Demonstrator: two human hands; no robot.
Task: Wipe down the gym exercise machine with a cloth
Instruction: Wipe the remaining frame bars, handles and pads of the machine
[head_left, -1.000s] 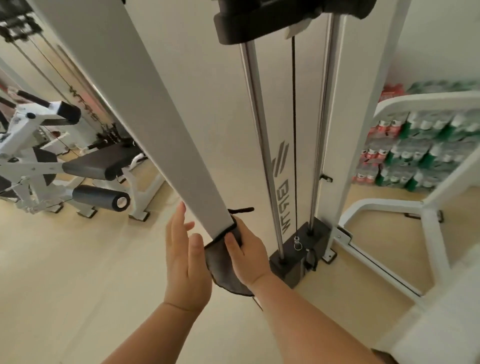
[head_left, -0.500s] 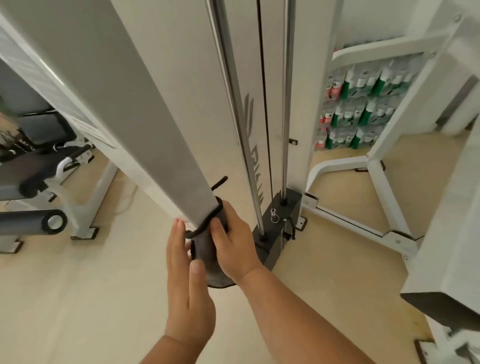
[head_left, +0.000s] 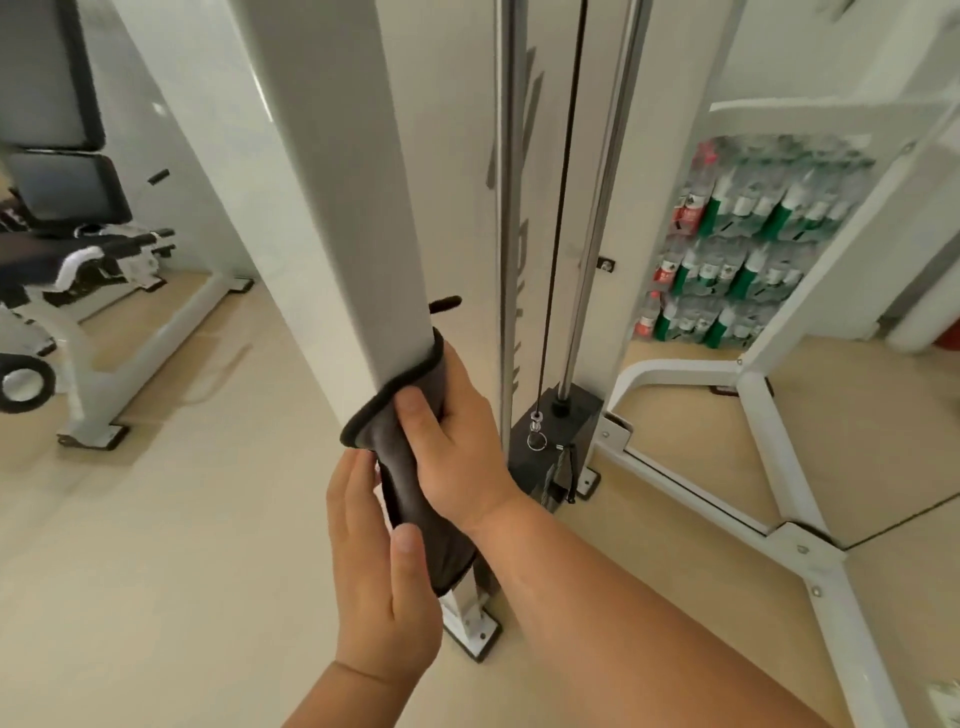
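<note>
Right hand (head_left: 457, 447) curled around the dark cloth (head_left: 415, 506), wrapping it about the machine's white upright (head_left: 353, 208). Left hand (head_left: 379, 582), fingers straight, thumb on the cloth, just below the right hand.

A smooth pale beige floor (head_left: 156, 545) runs up to glossy white walls (head_left: 208, 130) in soft, even light. At the left stands a white-framed workout bench with black padding (head_left: 62, 192). Against the right wall, shrink-wrapped packs of water bottles with green and red labels (head_left: 753, 234) are stacked high.
</note>
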